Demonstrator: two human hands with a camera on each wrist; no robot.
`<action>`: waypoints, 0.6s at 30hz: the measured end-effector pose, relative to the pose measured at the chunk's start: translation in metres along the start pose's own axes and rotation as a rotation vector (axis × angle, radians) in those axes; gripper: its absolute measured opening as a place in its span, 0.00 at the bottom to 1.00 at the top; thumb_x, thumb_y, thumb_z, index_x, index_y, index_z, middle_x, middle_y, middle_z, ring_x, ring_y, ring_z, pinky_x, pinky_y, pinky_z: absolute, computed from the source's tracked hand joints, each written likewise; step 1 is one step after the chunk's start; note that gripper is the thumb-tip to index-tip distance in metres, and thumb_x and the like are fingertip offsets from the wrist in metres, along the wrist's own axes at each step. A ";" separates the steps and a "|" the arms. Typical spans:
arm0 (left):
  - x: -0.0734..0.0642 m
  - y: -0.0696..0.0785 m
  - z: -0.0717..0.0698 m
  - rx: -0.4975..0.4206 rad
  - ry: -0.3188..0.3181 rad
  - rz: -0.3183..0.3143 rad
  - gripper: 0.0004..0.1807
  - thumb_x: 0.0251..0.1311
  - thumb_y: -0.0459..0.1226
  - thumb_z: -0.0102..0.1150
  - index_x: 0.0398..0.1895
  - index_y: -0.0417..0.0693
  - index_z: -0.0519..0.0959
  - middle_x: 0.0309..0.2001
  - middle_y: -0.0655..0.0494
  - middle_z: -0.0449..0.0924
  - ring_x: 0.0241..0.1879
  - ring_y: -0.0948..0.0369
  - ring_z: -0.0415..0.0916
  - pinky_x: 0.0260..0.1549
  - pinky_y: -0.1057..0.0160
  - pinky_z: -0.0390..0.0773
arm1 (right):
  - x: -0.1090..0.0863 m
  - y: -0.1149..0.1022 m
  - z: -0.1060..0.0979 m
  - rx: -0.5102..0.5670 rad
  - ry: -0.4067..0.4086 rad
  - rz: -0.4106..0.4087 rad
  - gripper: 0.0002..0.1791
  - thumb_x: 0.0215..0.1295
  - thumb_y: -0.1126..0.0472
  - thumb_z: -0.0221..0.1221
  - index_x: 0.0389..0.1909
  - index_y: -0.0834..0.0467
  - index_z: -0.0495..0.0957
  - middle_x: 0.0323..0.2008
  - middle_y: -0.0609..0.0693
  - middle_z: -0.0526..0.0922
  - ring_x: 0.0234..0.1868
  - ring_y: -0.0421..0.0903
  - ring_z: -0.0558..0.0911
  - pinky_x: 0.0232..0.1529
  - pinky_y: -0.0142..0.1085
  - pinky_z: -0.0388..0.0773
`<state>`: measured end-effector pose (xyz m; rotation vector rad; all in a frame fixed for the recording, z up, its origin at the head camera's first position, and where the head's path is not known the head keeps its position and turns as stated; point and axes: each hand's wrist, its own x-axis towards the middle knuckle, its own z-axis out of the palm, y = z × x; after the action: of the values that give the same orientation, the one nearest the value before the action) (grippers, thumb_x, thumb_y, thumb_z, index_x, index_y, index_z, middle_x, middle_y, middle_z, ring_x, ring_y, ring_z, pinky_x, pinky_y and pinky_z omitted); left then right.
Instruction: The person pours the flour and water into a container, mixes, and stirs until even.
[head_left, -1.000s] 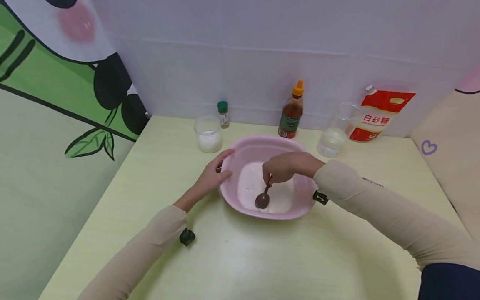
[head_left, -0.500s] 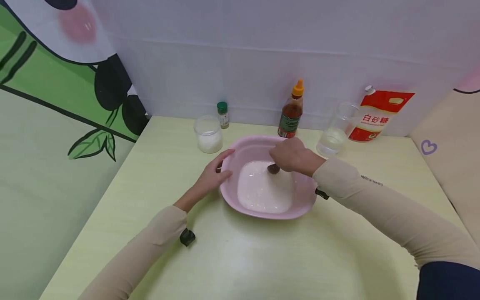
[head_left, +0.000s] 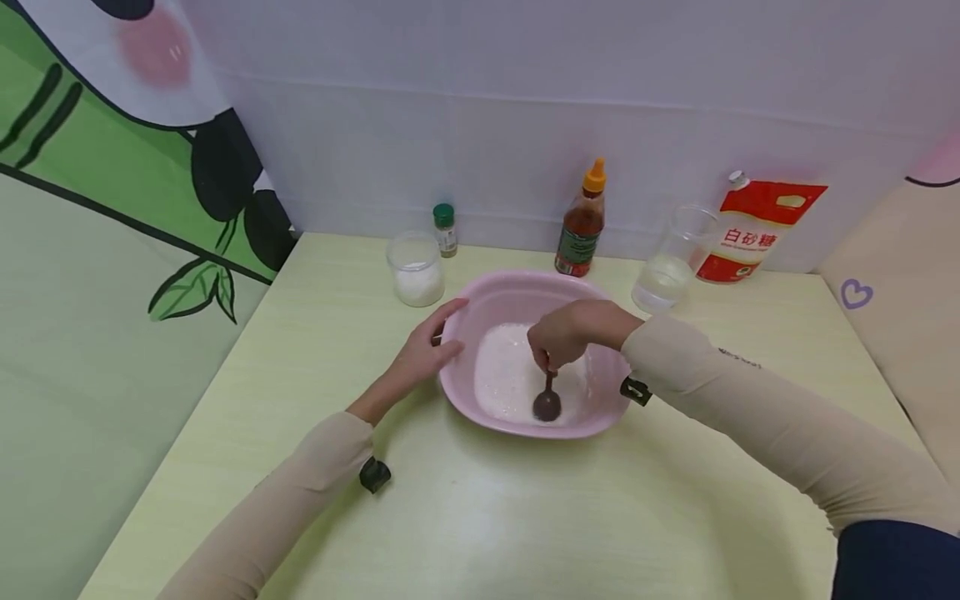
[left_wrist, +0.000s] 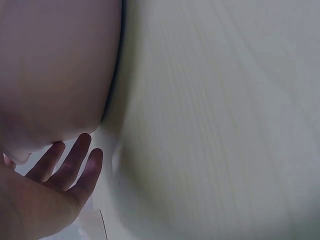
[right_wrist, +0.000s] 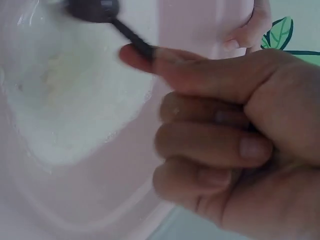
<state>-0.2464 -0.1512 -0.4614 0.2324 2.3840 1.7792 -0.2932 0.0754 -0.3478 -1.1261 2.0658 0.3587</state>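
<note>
A pink plastic basin (head_left: 495, 298) stands on the table, with a whitish, bubbly liquid (head_left: 504, 375) in its bottom. My left hand (head_left: 420, 353) holds the basin's left rim. In the left wrist view its fingers (left_wrist: 75, 162) are spread against the outside wall. Over the basin, my right hand (head_left: 566, 333) pinches a dark spoon (head_left: 547, 406) by the handle, bowl downward at the near side of the liquid. The right wrist view shows the thumb and index finger on the handle, the other fingers curled into the palm.
Behind the basin are a glass jar of white grains (head_left: 418, 279), a small green-capped bottle (head_left: 446, 231) and a sauce bottle (head_left: 581, 229) with an orange tip. A glass of clear liquid (head_left: 664, 279) and a red-and-white sugar pouch (head_left: 750, 237) stand back right, before a cloth-covered wall.
The spoon has swept from the near side to the far side of the basin and back, ending slightly further right. My left hand stays on the rim.
</note>
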 end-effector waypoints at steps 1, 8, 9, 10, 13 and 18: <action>0.000 0.000 0.000 -0.001 0.000 0.002 0.39 0.61 0.30 0.54 0.77 0.55 0.60 0.76 0.42 0.57 0.64 0.40 0.71 0.50 0.52 0.85 | 0.002 0.000 0.001 0.033 0.030 -0.038 0.10 0.68 0.67 0.57 0.39 0.59 0.87 0.39 0.52 0.88 0.30 0.38 0.71 0.30 0.26 0.67; 0.000 -0.001 0.000 -0.001 -0.006 0.009 0.39 0.61 0.29 0.54 0.77 0.55 0.59 0.76 0.41 0.57 0.65 0.38 0.70 0.50 0.51 0.84 | 0.009 -0.008 0.007 -0.032 0.359 -0.045 0.09 0.67 0.67 0.57 0.38 0.57 0.86 0.31 0.49 0.85 0.28 0.41 0.71 0.32 0.28 0.67; 0.000 -0.001 0.000 0.000 -0.006 0.007 0.39 0.61 0.29 0.54 0.77 0.55 0.59 0.76 0.41 0.57 0.65 0.38 0.70 0.51 0.51 0.84 | 0.009 -0.008 0.007 -0.087 0.403 -0.011 0.09 0.67 0.67 0.56 0.36 0.56 0.85 0.27 0.48 0.83 0.26 0.41 0.70 0.30 0.29 0.65; 0.000 -0.001 0.000 0.002 -0.005 0.006 0.39 0.61 0.29 0.54 0.77 0.55 0.60 0.76 0.41 0.57 0.65 0.38 0.70 0.51 0.51 0.84 | 0.008 -0.009 0.008 -0.143 0.444 0.029 0.09 0.66 0.67 0.56 0.33 0.56 0.84 0.23 0.46 0.79 0.25 0.41 0.69 0.29 0.30 0.63; 0.000 -0.001 0.000 0.004 -0.005 0.004 0.39 0.61 0.29 0.54 0.77 0.55 0.60 0.76 0.41 0.58 0.65 0.38 0.70 0.51 0.50 0.84 | 0.006 -0.009 0.010 -0.262 0.545 0.161 0.11 0.68 0.61 0.57 0.24 0.53 0.78 0.17 0.44 0.69 0.20 0.41 0.66 0.24 0.32 0.61; 0.000 0.001 0.000 -0.004 -0.009 -0.006 0.38 0.61 0.29 0.54 0.77 0.55 0.60 0.75 0.42 0.58 0.64 0.39 0.71 0.49 0.52 0.85 | 0.002 -0.003 0.016 -0.309 0.636 0.274 0.16 0.64 0.55 0.64 0.17 0.53 0.75 0.16 0.45 0.70 0.19 0.41 0.66 0.18 0.37 0.72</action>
<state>-0.2460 -0.1511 -0.4604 0.2321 2.3721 1.7771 -0.2835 0.0810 -0.3602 -1.2473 2.8141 0.5146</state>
